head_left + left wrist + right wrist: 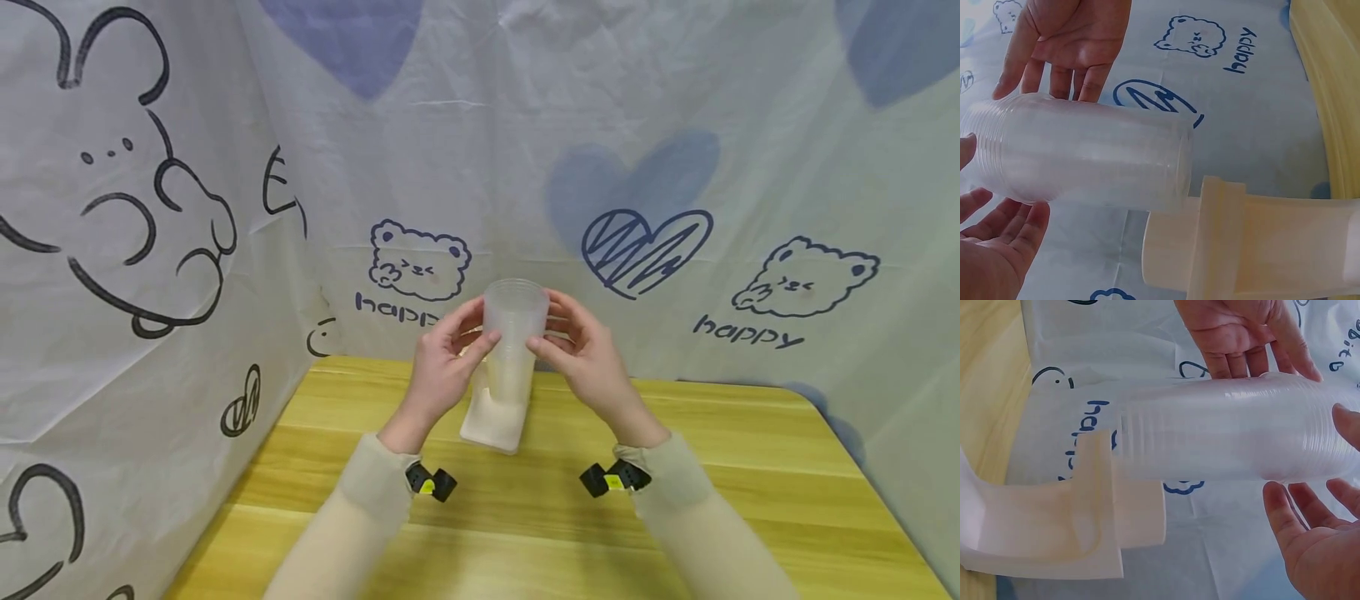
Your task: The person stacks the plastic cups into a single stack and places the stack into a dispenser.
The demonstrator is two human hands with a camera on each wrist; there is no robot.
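Observation:
Both hands hold a stack of clear plastic cups (514,333) upright, rims at the top. My left hand (441,362) grips its left side, thumb in front and fingers behind; my right hand (592,354) grips the right side in the same way. Several nested rims show as ridges on the stack (1104,150) in the left wrist view. Close by is a cream plastic stand (493,423) with a flat base, an upright back and a short round collar (1141,512) on top. The stack's lower end overlaps the stand in view; whether they touch I cannot tell.
The stand is on a yellow wood-grain table (720,500), near its back edge. A white cloth (517,167) with printed bears and hearts hangs behind the table and along its left side. Each wrist wears a black strap with a small camera (442,485).

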